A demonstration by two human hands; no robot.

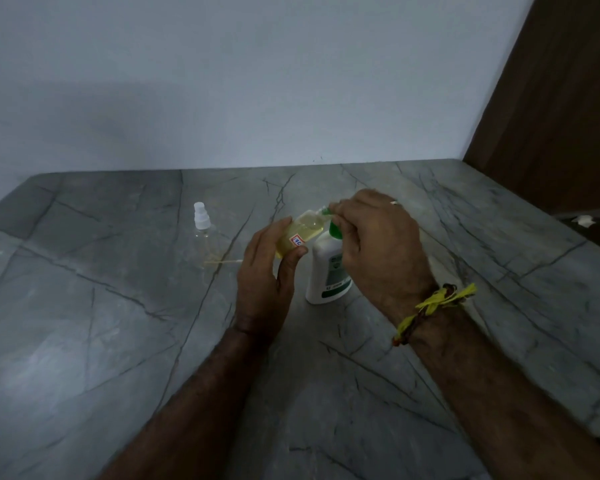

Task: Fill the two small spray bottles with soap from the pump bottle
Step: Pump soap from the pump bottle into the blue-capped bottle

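The person is standing over a grey veined surface [118, 306], working near its middle. The left hand [267, 271] is holding a small spray bottle [300, 232] tilted, its fingers and thumb wrapped round the body, the open neck leaning toward the green nozzle [335, 228] of the white pump bottle [329, 271], which is standing upright on the surface just beside it. The right hand [378, 244] is sitting over the pump head with its fingers curled down onto it, seemingly pressing; how they are placed underneath cannot be told. Yellowish liquid is already showing inside the held bottle, filling much of it, so this looks like the filling of the first bottle, well along. The second spray bottle [207, 237] is standing apart to the left, toward the back edge, capped with its white sprayer and apparently clear inside. A thin pale tube [222, 261] is lying on the surface beside it, likely the held bottle's sprayer stem. Next, I would judge, a few more presses with neck and nozzle kept aligned, then recapping and uncapping the other.
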